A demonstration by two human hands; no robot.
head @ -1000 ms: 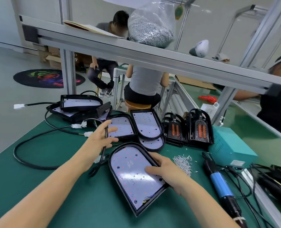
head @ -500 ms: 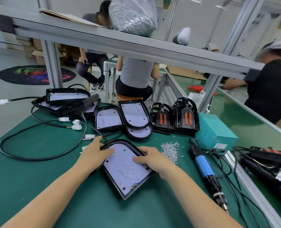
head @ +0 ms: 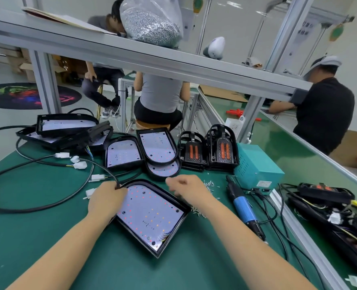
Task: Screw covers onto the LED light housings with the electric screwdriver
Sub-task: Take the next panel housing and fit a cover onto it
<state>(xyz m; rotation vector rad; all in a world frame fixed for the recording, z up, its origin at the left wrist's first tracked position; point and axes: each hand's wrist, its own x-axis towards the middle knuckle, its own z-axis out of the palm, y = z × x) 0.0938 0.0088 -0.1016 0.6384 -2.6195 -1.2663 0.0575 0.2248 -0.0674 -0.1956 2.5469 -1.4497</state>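
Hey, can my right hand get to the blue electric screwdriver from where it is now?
Probably yes: the right hand holds nothing, and the screwdriver lies uncovered on the mat just to its right.

Green table [head: 37, 237], blue-handled screwdriver [head: 243, 208], teal box [head: 257, 170]

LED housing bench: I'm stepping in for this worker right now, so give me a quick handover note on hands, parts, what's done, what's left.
Left hand grips the black cable at the near LED housing, resting on its left edge.
Right hand hovers above the housing's far right rim, blurred, fingers loosely curled, holding nothing visible.
Electric screwdriver lies unused on the green mat, right of the housing; loose screws are scattered between them.
Covers stand stacked behind.
Done: housing positioned.
Left: fit cover, drive screws.
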